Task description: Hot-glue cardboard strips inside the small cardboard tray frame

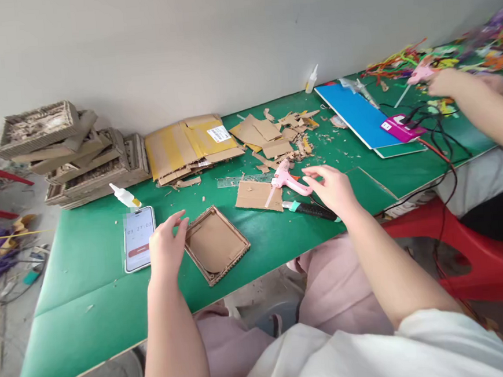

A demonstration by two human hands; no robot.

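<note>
A shallow square cardboard tray (216, 243) with corrugated rims lies flat on the green table. At its left edge is my left hand (168, 241), fingers loosely bent and apart, holding nothing; whether it touches the rim I cannot tell. My right hand (332, 188) hovers beside the handle of a pink glue gun (286, 179), thumb and fingers apart with nothing between them. The gun's glue stick reaches over a flat cardboard piece (254, 196). Just below my right hand lies a black and teal utility knife (312, 209).
Stacked cardboard trays (97, 166) stand at the back left, near a glue bottle (125, 195) and a phone (137, 250). Folded cardboard (178, 148), scraps (269, 135) and a clear ruler (237, 181) lie behind. At right, another person's hand (447, 83) holds a pink glue gun near a magenta power strip (401, 128) and cables.
</note>
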